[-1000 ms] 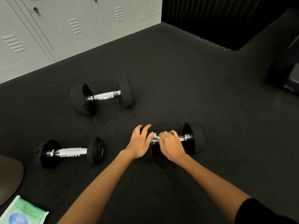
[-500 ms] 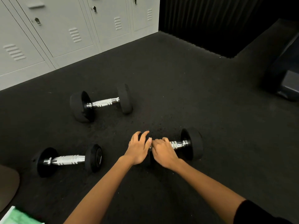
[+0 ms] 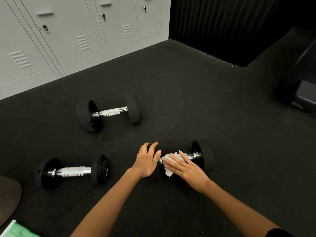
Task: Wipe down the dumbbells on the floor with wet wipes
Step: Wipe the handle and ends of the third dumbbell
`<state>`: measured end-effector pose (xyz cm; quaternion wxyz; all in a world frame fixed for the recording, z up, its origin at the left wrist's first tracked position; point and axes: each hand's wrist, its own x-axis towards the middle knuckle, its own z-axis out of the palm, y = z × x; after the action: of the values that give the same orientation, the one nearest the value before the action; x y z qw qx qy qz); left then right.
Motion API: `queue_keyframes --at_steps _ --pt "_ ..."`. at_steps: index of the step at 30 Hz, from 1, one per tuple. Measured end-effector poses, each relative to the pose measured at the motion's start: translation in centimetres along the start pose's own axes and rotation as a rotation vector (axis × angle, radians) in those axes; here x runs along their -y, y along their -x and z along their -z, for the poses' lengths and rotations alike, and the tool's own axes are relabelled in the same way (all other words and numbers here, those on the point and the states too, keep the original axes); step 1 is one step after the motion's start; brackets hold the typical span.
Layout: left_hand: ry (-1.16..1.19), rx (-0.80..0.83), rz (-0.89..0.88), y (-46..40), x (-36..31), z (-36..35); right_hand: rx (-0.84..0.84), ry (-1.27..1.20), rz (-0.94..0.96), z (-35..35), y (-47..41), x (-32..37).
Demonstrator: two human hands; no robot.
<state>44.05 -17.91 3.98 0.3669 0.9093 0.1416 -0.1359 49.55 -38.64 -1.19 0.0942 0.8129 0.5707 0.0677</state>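
Note:
Three black dumbbells with chrome handles lie on the dark rubber floor. The nearest dumbbell (image 3: 204, 155) is under my hands. My left hand (image 3: 147, 161) rests on its left weight with fingers draped over the top. My right hand (image 3: 186, 165) lies with straight fingers on a white wet wipe (image 3: 168, 164), pressing it onto the handle. Only the right end of that handle shows. A second dumbbell (image 3: 71, 171) lies at the left, and a third dumbbell (image 3: 109, 112) lies farther back.
White lockers (image 3: 68, 36) line the back left wall. A green wet-wipe pack (image 3: 18, 230) sits at the bottom left corner, beside a brown rounded object (image 3: 8, 197). Dark equipment (image 3: 302, 98) stands at the right edge, with a black ribbed wall (image 3: 222, 26) behind.
My right hand has uncurled from around the handle and now lies flat on the wipe, which shows more. The view has tilted up slightly.

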Motion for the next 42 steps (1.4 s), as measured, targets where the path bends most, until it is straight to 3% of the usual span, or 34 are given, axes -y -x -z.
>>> queue_keyframes --at_steps 12,17,23,28,33,38,42 --pt "0.019 0.004 0.005 -0.5 0.1 0.2 0.072 0.059 0.044 -0.2 -1.1 0.3" --pt "0.012 0.015 -0.003 -0.4 0.0 0.2 0.021 0.008 -0.012 -0.6 0.1 -0.2" --pt "0.013 0.014 -0.003 -0.2 0.0 0.2 -0.005 -0.201 -0.166 -0.3 0.5 0.7" --pt "0.013 0.020 0.005 -0.3 -0.1 0.3 -0.162 -0.475 -0.466 0.9 -2.8 1.9" --pt "-0.012 0.023 -0.001 -0.2 -0.2 0.4 -0.041 -0.490 -0.631 2.2 -6.4 1.3" --pt "-0.013 0.020 0.004 -0.2 -0.3 0.4 0.234 -0.441 -0.540 3.7 -8.5 0.2" --pt "-0.075 0.005 0.012 -0.2 -0.2 0.3 0.084 -0.552 -0.466 3.8 -7.9 1.8"
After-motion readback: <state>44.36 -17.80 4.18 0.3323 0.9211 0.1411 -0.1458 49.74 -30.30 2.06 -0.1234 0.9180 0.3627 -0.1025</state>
